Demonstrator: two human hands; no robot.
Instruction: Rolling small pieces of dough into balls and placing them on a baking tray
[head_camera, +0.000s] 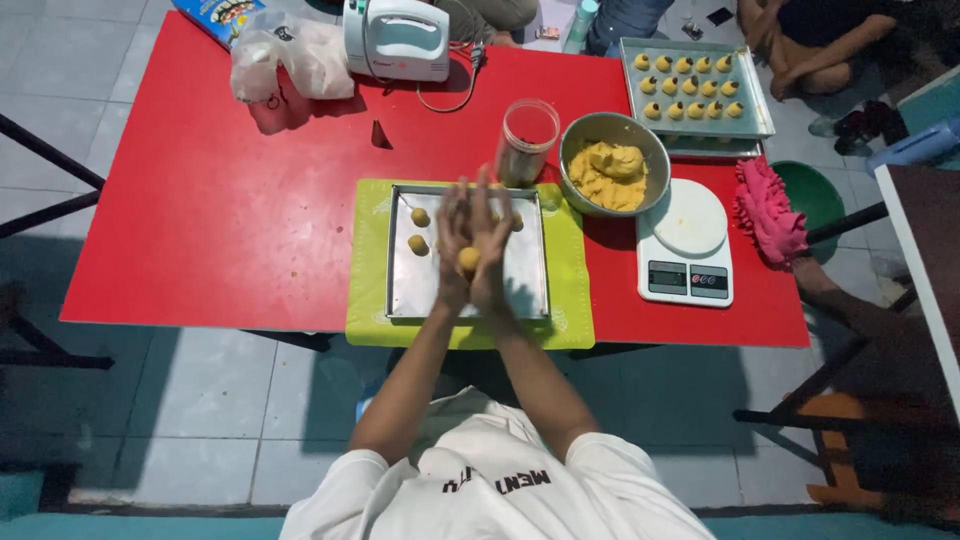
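My left hand (453, 243) and my right hand (492, 245) are pressed palm to palm over a metal baking tray (415, 290), with a yellow dough ball (468, 259) held between them. Two more dough balls (419, 217) lie at the tray's far left, and another (516, 222) peeks out beside my right hand. The tray rests on a green mat (568, 300) on the red table (220, 220). A metal bowl of yellow dough (612, 164) stands to the far right of the tray.
A clear jar (526, 141) stands behind the tray. A white kitchen scale (686, 245), a pink cloth (768, 208), a second tray of shaped pieces (694, 88), a hand mixer (397, 40) and plastic bags (280, 55) are about. Another person sits at the far side.
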